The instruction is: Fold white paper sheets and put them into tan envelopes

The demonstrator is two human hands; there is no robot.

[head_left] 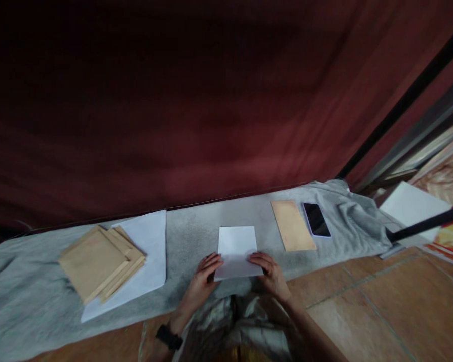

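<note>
A white sheet of paper [237, 244] lies in front of me on a grey cloth, its near part bent up or folded over in a slightly darker band. My left hand [207, 271] grips its left edge, with the thumb hidden underneath or behind. At the right edge, my right hand [270, 271] holds the same sheet with fingers laid over it. To the right rests a single brown envelope [293, 225]. Over on the left, a stack of brown envelopes [98, 261] sits on top of larger white paper [151, 256].
The grey cloth [191, 236] covers a long low surface against a dark red curtain [211, 125]. A phone [316, 219] lies beyond the single envelope. Tiled floor [362, 306] borders the near side. A white box [413, 203] and a dark bar [430, 221] stand at right.
</note>
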